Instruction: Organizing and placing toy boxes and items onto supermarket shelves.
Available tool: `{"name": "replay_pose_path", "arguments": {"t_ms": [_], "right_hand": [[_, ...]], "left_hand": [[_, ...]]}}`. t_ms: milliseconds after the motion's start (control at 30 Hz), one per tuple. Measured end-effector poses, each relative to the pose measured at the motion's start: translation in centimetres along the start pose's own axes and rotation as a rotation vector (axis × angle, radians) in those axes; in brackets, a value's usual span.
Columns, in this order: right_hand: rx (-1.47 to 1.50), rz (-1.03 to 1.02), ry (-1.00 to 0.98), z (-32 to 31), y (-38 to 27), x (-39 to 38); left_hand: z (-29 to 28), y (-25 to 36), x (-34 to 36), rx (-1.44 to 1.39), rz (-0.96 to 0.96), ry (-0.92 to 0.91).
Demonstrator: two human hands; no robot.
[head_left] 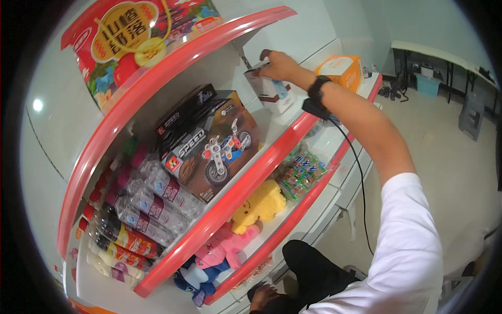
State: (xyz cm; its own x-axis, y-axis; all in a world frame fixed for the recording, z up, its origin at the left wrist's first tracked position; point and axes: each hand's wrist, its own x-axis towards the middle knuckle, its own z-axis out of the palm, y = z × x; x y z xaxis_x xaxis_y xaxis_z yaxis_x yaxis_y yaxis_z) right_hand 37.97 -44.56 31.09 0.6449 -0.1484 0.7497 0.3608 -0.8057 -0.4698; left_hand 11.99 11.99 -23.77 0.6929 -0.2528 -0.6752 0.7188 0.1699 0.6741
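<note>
My right hand (pixel 282 67) reaches to the far end of the upper shelf, its fingers closed around the top of a small white carton (pixel 281 104) with dark brown and blue parts. The carton stands slightly tilted in this view, its base at the shelf surface. Beside it is a black toy motorcycle building set box (pixel 209 152). An orange and white box (pixel 341 72) sits beyond my wrist. Low in the view, my left hand (pixel 264 297) lies by my dark-trousered leg, fingers loosely stretched and holding nothing visible.
Red-edged shelving (pixel 219 222) curves across the view. Water bottles (pixel 170 191) and dark drink bottles (pixel 130 240) fill its left end. Below are yellow (pixel 261 206) and pink plush toys (pixel 219 246) and snack packets (pixel 303 170). A cable (pixel 362 188) hangs from my wrist device.
</note>
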Motion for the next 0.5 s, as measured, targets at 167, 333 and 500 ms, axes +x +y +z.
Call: {"name": "replay_pose_path", "arguments": {"t_ms": [167,333,500], "right_hand": [[-0.018,0.094,-0.026,3.5,1.1,2.4],[-0.109,-0.064,-0.351,3.5,0.9,4.9],[0.048,0.027,-0.706,2.7,3.2,5.5]], "left_hand": [[-1.9,-1.0,-7.2,0.040,0.089,0.166],[-3.1,-4.3,-8.6,-0.126,-0.013,-0.088],[1.5,-0.2,-8.2,0.093,-0.153,0.058]]}}
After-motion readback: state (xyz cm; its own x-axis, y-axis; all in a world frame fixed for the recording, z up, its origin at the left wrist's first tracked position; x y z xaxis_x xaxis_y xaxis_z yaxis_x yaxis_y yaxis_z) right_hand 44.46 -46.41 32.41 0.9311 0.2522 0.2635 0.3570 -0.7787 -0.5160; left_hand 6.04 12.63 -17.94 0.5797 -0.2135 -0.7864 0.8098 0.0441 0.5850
